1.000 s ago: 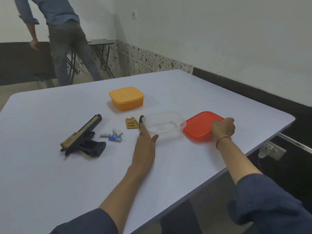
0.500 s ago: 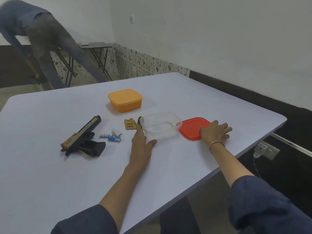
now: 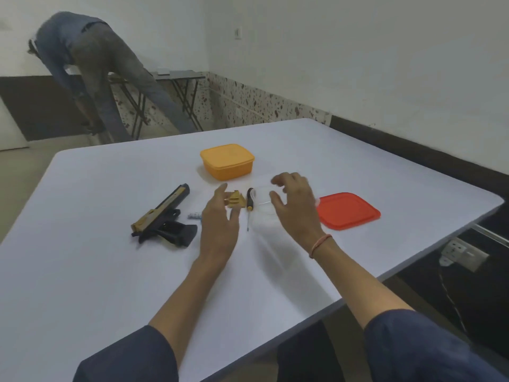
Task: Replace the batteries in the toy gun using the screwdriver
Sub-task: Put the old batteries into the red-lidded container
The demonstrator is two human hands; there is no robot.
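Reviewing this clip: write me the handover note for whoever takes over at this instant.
Left hand: open above the table, holding nothing.
Right hand: fingers curved at the clear tub; grip unclear.
Gun lies on the table with loose batteries beside it. To their right lie the tan cover and the screwdriver, both untouched.
Done: cover apparently off, batteries out.
Left: fit batteries, then refit and screw the cover.
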